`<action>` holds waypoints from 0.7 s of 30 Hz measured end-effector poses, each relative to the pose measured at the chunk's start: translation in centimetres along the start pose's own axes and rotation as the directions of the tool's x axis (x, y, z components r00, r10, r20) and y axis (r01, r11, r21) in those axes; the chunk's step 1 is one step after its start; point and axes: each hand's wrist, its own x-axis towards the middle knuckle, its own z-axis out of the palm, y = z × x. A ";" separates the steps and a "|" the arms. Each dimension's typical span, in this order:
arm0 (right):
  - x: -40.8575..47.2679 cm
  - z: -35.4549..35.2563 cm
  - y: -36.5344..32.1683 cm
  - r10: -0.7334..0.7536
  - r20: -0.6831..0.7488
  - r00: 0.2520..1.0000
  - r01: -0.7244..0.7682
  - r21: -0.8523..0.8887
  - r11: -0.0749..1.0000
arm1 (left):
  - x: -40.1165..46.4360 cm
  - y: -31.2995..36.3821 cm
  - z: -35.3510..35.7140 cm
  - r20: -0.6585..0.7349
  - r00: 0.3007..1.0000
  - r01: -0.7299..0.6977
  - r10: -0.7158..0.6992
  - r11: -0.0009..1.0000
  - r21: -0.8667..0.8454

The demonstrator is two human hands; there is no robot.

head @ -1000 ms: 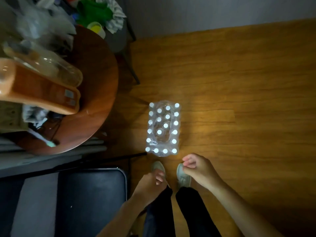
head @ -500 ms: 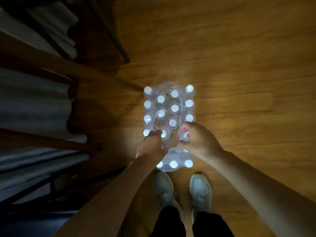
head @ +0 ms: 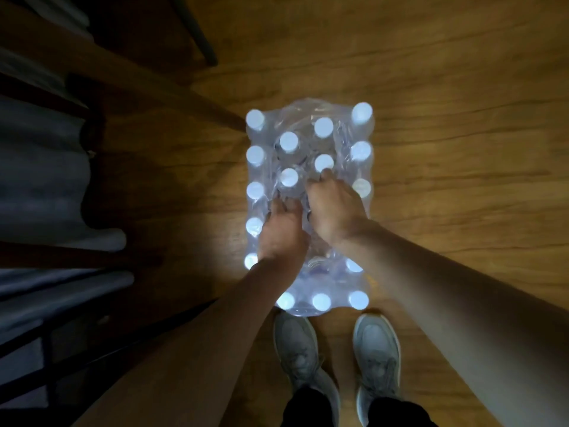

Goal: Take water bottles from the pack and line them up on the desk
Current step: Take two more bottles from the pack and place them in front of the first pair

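A clear shrink-wrapped plastic pack of water bottles with white round caps (head: 309, 208) is standing on the brown wood-grain floor (head: 446, 87) in the middle of the frame, just above the person's two grey sneakers (head: 297, 349) at the lower centre. Both bare hands are reaching down onto the middle of the pack, side by side and nearly touching. The left hand (head: 281, 232) is digging its curled fingers into the crinkled film between the caps, and the right hand (head: 334, 208) is doing the same just to its right, its fingertips lying next to one white cap (head: 324, 163) in the inner rows. Each hand is seemingly gripping the wrap rather than a bottle, though glare from the caps and the dim light are making the exact hold hard to read.

Judging by this, the task is only beginning: the film is being opened or pulled apart, nearly every cap is sitting in its row, and no bottle is lifted free. The desk is not clearly showing here; only dark furniture shapes (head: 46, 180) are filling the left of the frame. Everything is left to do: freeing bottles, carrying them over, and lining them up.
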 end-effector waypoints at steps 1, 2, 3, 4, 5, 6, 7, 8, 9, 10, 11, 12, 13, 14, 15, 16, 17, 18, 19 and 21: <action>0.2 0.2 0.0 0.006 -0.013 1.000 -0.006 -0.011 1.000 | 0.0 0.0 0.2 -0.012 1.000 -0.010 0.010 1.000 -0.016; 0.3 0.3 -0.1 0.008 -0.023 1.000 -0.009 -0.013 1.000 | -0.1 -0.1 0.2 -0.019 1.000 -0.024 0.023 0.999 -0.029; 0.4 0.4 0.0 0.010 -0.025 1.000 -0.010 -0.010 1.000 | -0.3 -0.1 0.2 -0.019 0.999 -0.037 0.036 0.998 -0.046; 0.5 0.5 0.1 0.011 -0.025 1.000 -0.011 -0.001 1.000 | -0.5 -0.1 0.1 -0.019 0.999 -0.043 0.041 0.997 -0.071; 0.4 0.6 0.2 0.013 -0.021 1.000 -0.012 0.017 1.000 | -0.7 -0.1 -0.1 -0.017 0.999 -0.040 0.039 0.994 -0.097; 0.2 0.7 0.3 0.016 -0.019 1.000 -0.015 0.044 0.999 | -0.9 -0.1 -0.4 -0.012 0.999 -0.034 0.033 0.992 -0.118; -0.1 0.7 0.4 0.021 -0.025 0.999 -0.019 0.081 0.997 | -1.1 0.0 -0.8 -0.010 1.000 -0.028 0.027 0.992 -0.125; -0.6 0.6 0.5 0.029 -0.033 0.999 -0.025 0.121 0.992 | -1.4 0.0 -1.2 -0.010 1.000 -0.026 0.025 0.992 -0.126; -1.1 0.5 0.5 0.039 -0.038 0.999 -0.032 0.159 0.987 | -1.7 0.1 -1.6 -0.011 1.000 -0.029 0.027 0.991 -0.129; -1.8 0.1 0.5 0.046 -0.046 0.998 -0.037 0.188 0.982 | -2.1 0.2 -2.2 -0.013 0.999 -0.033 0.031 0.991 -0.134; -2.5 -0.3 0.4 0.052 -0.056 0.997 -0.040 0.206 0.978 | -2.6 0.4 -2.8 -0.013 0.999 -0.036 0.035 0.990 -0.137; -3.2 -0.8 0.3 0.058 -0.069 0.996 -0.041 0.221 0.974 | -3.2 0.5 -3.4 -0.014 0.999 -0.038 0.037 0.989 -0.142; -4.0 -1.4 0.1 0.064 -0.077 0.995 -0.044 0.239 0.970 | -3.8 0.5 -4.1 -0.017 0.999 -0.037 0.035 0.988 -0.150; -4.8 -2.1 -0.1 0.069 -0.085 0.994 -0.045 0.258 0.965 | -4.5 0.7 -4.8 -0.022 0.999 -0.034 0.030 0.987 -0.157; -5.5 -2.8 -0.2 0.075 -0.090 0.993 -0.047 0.273 0.961 | -5.2 0.8 -5.8 -0.028 0.999 -0.030 0.026 0.987 -0.160; -6.4 -3.7 -0.4 0.078 -0.092 0.993 -0.049 0.285 0.957 | -6.0 1.1 -6.8 -0.033 0.999 -0.026 0.021 0.987 -0.161; -7.4 -4.6 -0.6 0.078 -0.094 0.993 -0.048 0.295 0.954 | -7.0 1.4 -7.9 -0.036 0.999 -0.026 0.020 0.987 -0.162; -8.4 -5.6 -0.9 0.076 -0.099 0.992 -0.043 0.303 0.952 | -8.0 1.7 -9.0 -0.036 0.999 -0.025 0.020 0.986 -0.164; -9.4 -6.6 -1.3 0.074 -0.105 0.992 -0.039 0.306 0.951 | -9.1 2.1 -10.2 -0.036 0.999 -0.020 0.014 0.986 -0.168; -11.8 -9.0 -2.2 0.068 -0.108 0.992 -0.031 0.305 0.952 | -11.6 2.8 -12.9 -0.030 1.000 -0.003 -0.002 0.984 -0.175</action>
